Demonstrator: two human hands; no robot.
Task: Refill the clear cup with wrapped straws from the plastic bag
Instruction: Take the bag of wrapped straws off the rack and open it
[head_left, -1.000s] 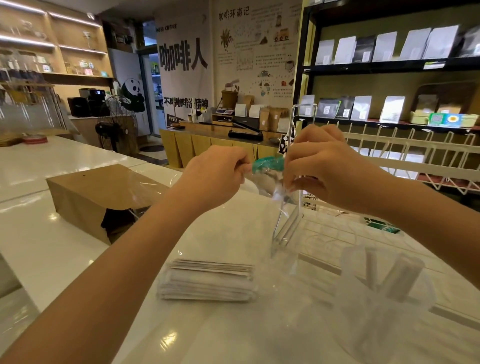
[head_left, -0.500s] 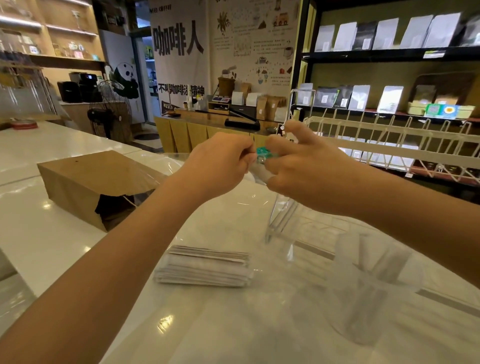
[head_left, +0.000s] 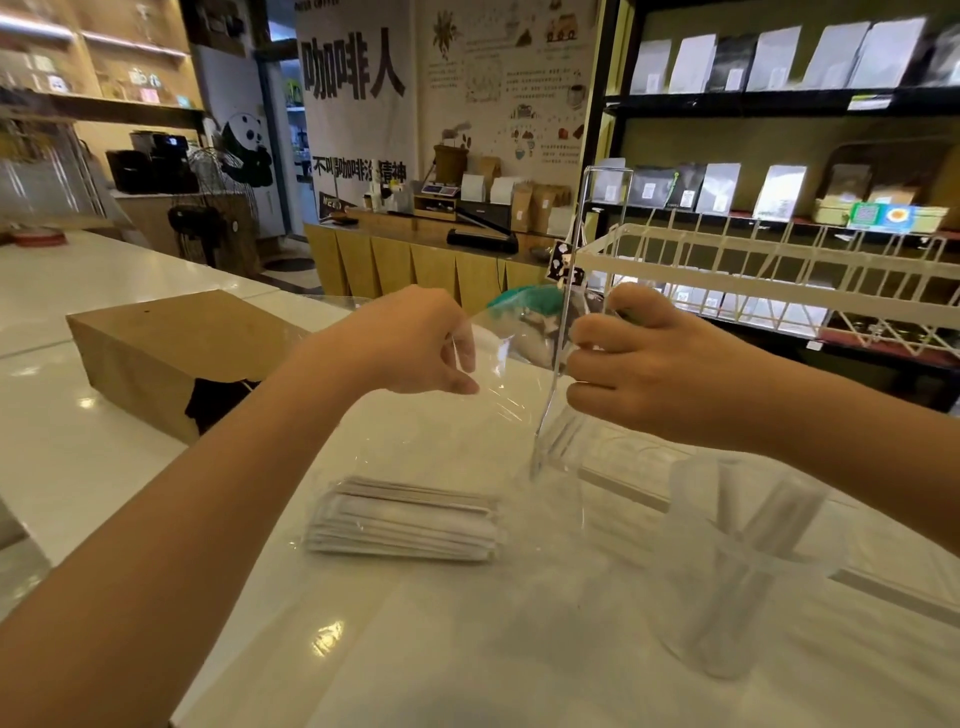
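Clear plastic bag (head_left: 498, 374), mouth gripped by both hands' fingers; the straws (head_left: 405, 519) lie crosswise below, nearer the left hand (head_left: 415, 343) than the right hand (head_left: 639, 374).

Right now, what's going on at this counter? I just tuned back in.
A person is opening a clear plastic bag of wrapped straws on the white counter. The left hand and the right hand each pinch the film at the bag's raised mouth and hold it apart. The straws lie stacked inside the bag, none taken out yet. The clear cup stands to the right with only a few straws in it. A brown paper bag lies to the left.
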